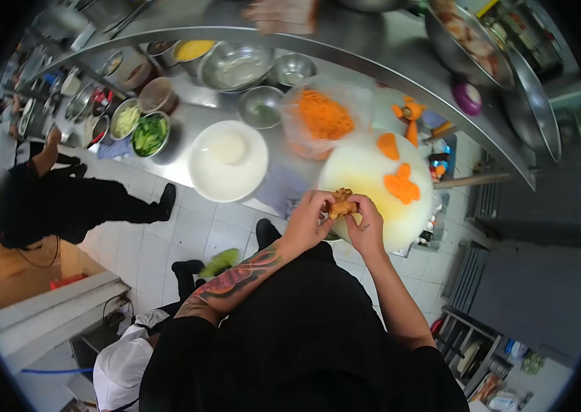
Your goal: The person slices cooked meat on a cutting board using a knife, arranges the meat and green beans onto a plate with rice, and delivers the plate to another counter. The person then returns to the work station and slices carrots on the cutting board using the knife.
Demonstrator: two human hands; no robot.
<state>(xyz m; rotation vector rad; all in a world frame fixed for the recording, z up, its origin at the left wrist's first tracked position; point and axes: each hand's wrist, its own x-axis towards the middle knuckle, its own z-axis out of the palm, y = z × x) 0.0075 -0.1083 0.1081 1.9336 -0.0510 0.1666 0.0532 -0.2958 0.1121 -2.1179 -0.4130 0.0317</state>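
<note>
Both my hands hold one small brown-orange piece of food (342, 204) between their fingertips, above the near edge of a round white cutting board (366, 172). My left hand (312, 218) grips its left side; my right hand (364, 223) grips its right side. What the piece is I cannot make out. Flat orange slices (401, 184) lie on the board, with another slice (388, 145) farther back. To the left of the board is a white plate (201, 161) with a pale round item (227, 148) on it.
A plastic bag of shredded orange food (324, 117) stands behind the board. Metal bowls (260, 106) and a bowl of green leaves (149, 134) are farther left. A steel shelf (366, 58) crosses above. People in dark clothes (64, 199) and white clothes (122, 364) are at the left.
</note>
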